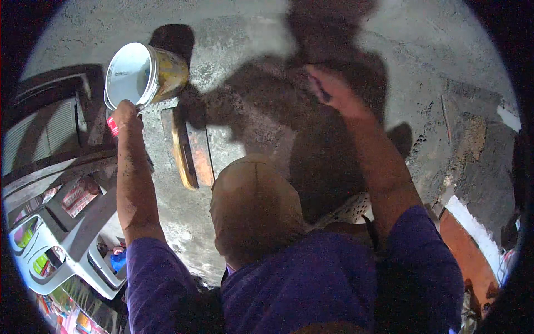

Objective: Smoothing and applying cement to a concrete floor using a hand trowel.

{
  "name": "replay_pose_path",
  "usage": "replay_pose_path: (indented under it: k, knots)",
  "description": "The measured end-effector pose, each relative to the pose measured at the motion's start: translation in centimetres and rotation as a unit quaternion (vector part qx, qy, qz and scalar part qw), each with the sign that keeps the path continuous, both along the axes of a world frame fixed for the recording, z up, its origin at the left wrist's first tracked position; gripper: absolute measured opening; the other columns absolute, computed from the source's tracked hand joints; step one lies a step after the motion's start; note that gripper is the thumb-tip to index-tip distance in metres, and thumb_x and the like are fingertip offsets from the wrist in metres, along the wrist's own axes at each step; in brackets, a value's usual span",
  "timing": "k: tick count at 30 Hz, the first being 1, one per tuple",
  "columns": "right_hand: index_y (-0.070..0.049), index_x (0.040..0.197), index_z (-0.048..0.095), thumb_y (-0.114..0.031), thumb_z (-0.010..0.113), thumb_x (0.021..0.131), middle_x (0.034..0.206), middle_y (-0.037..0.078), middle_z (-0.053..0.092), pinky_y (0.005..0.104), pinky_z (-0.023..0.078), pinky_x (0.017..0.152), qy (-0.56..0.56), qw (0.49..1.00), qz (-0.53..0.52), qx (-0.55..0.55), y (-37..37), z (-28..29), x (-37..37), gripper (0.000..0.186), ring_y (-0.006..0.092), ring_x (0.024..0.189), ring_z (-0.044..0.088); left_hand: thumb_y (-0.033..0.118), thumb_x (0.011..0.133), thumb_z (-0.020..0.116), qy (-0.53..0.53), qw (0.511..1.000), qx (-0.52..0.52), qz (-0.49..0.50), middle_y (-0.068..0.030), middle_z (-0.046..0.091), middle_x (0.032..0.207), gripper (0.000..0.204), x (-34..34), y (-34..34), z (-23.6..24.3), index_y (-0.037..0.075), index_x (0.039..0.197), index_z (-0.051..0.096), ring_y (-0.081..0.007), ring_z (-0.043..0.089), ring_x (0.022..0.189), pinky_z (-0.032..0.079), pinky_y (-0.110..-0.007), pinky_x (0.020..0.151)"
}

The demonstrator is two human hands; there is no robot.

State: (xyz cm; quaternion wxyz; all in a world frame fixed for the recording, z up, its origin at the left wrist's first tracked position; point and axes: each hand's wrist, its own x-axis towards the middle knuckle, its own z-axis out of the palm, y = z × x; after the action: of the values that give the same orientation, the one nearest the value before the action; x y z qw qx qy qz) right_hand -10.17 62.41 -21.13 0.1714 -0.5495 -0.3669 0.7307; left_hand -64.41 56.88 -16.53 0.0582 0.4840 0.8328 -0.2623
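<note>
My left hand [124, 113] is closed on the near edge of a bucket [171, 71] with a white inside and a stained yellowish outside. A red patch shows beside the fingers. Right of centre, my right hand [329, 88] reaches over the shadowed grey cement surface [250, 33], fingers curled round something dark that I cannot make out. Below the bucket are a long yellowish wooden piece [183, 161] and an orange-stained board [203, 161]. A rounded beige cloth shape [253, 211] fills the lower centre, between my purple sleeves.
At the left are a dark grille with slatted panels [50, 128], a white plastic chair [78, 261] and colourful clutter [83, 317]. A pale perforated object [347, 214] is low right of centre. An orange-brown strip [467, 250] with a white edge lies far right.
</note>
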Motion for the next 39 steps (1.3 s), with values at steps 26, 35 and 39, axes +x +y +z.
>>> replay_pose_path:
  k: [26,35,39]
  knots:
    - [-0.012,0.083,0.057,-0.033,0.058,0.086,0.060,-0.004,0.051,0.0215,0.034,0.038,0.023,0.990,-0.107,-0.093,-0.5,1.2,-6.0,0.022,0.0070,0.047,0.045,0.028,0.081,0.043,-0.045,0.987,0.143,0.059,-0.0198,0.064,0.091,0.033,-0.1,0.3,-0.8,0.005,0.085,0.066,-0.0358,0.062,0.087,0.049,-0.044,0.073]
    - [-0.009,0.074,0.059,-0.037,0.063,0.082,0.060,-0.001,0.052,0.0246,0.035,0.036,-0.143,0.990,0.007,-0.002,0.9,0.8,4.7,0.029,0.0103,0.042,0.044,0.029,0.066,0.070,-0.052,0.996,0.031,-0.064,-0.0174,0.062,0.089,0.033,-8.1,0.2,-5.5,0.003,0.083,0.059,-0.0337,0.060,0.087,0.050,-0.041,0.072]
    - [-0.010,0.083,0.060,-0.037,0.063,0.082,0.064,-0.001,0.052,0.0225,0.037,0.038,-0.092,0.986,-0.137,-0.016,-1.3,1.2,13.5,0.027,0.0093,0.044,0.044,0.028,0.067,0.067,-0.027,0.990,0.022,-0.135,-0.0160,0.061,0.085,0.029,-9.0,0.0,-6.4,0.004,0.081,0.058,-0.0328,0.060,0.083,0.049,-0.040,0.068]
